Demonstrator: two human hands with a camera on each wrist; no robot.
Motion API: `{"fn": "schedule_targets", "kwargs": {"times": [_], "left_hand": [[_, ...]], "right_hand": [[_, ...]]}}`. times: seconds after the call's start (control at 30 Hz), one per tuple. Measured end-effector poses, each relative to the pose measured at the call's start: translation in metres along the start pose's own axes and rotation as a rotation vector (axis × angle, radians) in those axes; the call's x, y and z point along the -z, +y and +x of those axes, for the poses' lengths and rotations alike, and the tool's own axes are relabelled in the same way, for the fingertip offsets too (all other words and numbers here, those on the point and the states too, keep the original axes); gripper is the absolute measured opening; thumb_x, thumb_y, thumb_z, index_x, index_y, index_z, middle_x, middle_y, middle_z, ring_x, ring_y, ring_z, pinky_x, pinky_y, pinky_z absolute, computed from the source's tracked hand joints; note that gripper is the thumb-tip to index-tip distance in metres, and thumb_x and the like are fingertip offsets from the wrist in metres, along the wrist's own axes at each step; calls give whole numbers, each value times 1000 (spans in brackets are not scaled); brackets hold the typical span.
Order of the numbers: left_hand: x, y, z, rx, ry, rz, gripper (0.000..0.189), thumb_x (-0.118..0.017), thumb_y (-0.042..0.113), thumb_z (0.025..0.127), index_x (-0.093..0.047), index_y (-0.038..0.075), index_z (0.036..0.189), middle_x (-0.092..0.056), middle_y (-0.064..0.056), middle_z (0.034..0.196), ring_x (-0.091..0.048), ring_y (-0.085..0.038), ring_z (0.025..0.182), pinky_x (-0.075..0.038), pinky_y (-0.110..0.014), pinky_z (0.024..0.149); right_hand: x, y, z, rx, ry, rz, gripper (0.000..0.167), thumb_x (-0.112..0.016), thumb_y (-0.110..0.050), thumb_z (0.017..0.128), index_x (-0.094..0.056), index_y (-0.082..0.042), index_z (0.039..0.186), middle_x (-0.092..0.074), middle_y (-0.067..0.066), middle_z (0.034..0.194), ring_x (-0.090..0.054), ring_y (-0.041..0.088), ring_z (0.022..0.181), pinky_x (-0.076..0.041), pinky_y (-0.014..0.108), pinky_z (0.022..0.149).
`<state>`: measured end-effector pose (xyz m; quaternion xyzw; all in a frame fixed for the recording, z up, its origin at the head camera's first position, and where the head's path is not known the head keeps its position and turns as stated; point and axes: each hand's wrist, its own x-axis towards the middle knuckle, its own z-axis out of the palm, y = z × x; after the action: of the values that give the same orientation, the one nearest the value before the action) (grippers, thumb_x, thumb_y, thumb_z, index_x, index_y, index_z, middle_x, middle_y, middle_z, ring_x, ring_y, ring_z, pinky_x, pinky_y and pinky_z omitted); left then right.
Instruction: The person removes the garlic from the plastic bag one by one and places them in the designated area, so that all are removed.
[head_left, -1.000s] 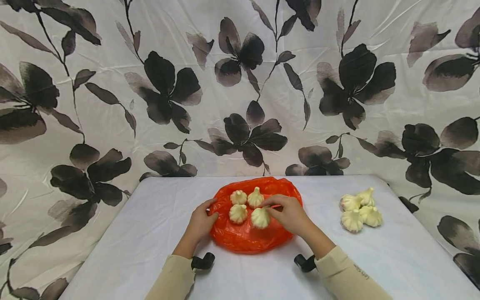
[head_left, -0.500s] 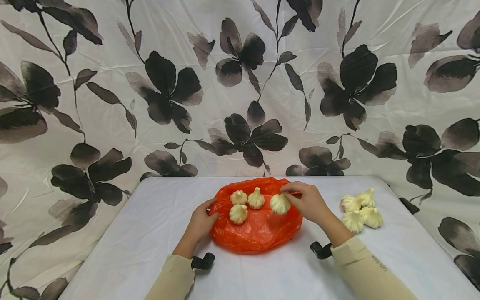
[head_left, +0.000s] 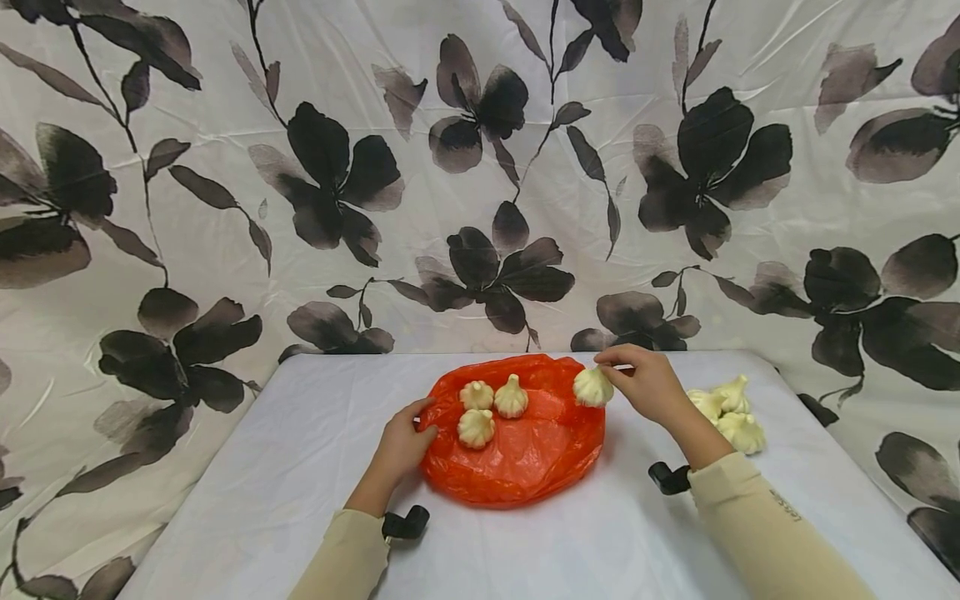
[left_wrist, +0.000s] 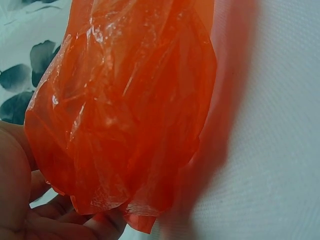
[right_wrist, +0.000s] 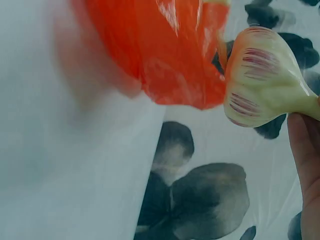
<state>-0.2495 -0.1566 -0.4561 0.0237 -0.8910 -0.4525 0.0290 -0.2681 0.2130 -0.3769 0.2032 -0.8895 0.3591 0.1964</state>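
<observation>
An opened-out red plastic bag (head_left: 525, 475) lies in the middle of the table with its rim spread. My left hand (head_left: 401, 446) grips the bag's left rim, fingers behind the film in the left wrist view. Inside rest three pale garlic bulbs (head_left: 512, 398). By its stem, my right hand (head_left: 651, 387) pinches another garlic bulb (right_wrist: 262, 80), held up over the bag's right rim in the head view. The bulb shows purple streaks up close, and its neck points toward the thumb.
Several more garlic bulbs (head_left: 742, 429) sit in a cluster on the right of the white-covered table (head_left: 262, 475), partly hidden by my right forearm. Behind the table's far edge hangs a floral cloth (head_left: 420, 217). A black wrist camera (head_left: 669, 477) juts out near my right sleeve.
My right hand has lifted the garlic bulb from among the others in the bag and carried it rightward to the bag's right rim. The left hand has stayed in place.
</observation>
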Motion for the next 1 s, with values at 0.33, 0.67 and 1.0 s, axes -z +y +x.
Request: {"fn": "schedule_targets", "kwargs": {"times": [0.33,0.67,1.0], "left_hand": [[2,2,0,22,-16,-5,52,-59,12,91,-49,11,142,-58,-15,129,-60,-23,96,-59,-36,81],[5,3,2,28,-31,11,53,-59,13,91,-48,11,143,-57,-15,132,-61,-24,99,-59,-39,85],[6,4,0,43,-38,6,53,-59,13,91,-48,12,143,-59,-14,128,-59,-22,95,-59,-36,83]], "right_hand": [[19,15,10,-50,7,-35,17,-64,-8,91,-72,-5,106,-70,13,109,-65,31,102,-57,46,84],[38,32,13,-135,12,-122,20,-62,-13,93,-70,-6,111,-67,18,115,-65,35,101,-57,49,80],[47,58,12,-221,9,-162,24,-57,-15,96,-69,-4,114,-67,22,115,-62,39,104,-54,51,82]]}}
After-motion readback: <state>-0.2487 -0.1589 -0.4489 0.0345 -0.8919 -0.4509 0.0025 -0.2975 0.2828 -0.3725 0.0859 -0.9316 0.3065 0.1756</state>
